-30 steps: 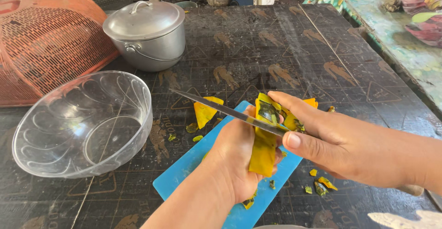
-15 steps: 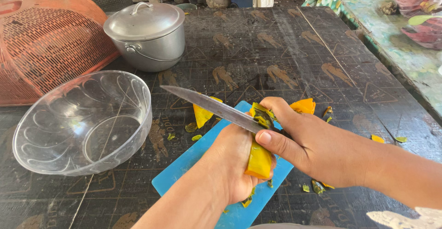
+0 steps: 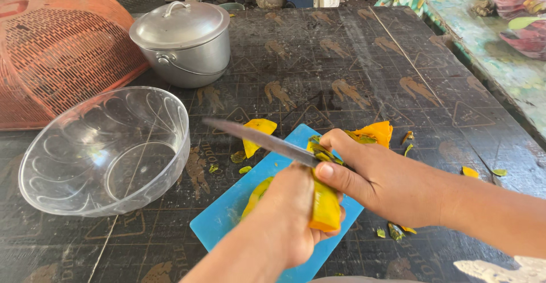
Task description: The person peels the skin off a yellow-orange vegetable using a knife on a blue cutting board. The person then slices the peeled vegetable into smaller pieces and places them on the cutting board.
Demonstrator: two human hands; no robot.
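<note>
L hand (image 3: 293, 217) gripping squash piece (image 3: 325, 206), R hand (image 3: 375, 178) clenching knife (image 3: 259, 139), blade now lower, flatter

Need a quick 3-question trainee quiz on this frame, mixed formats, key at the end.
1. True or false: the lid is on the metal pot.
2. Which hand holds the knife? A) left hand B) right hand C) neither
3. Fill in: the yellow fruit piece in the left hand is held above the blue ____.

Key
1. True.
2. B; the blade points left, towards the clear bowl.
3. Cutting board; peel scraps lie on and around it.
</note>
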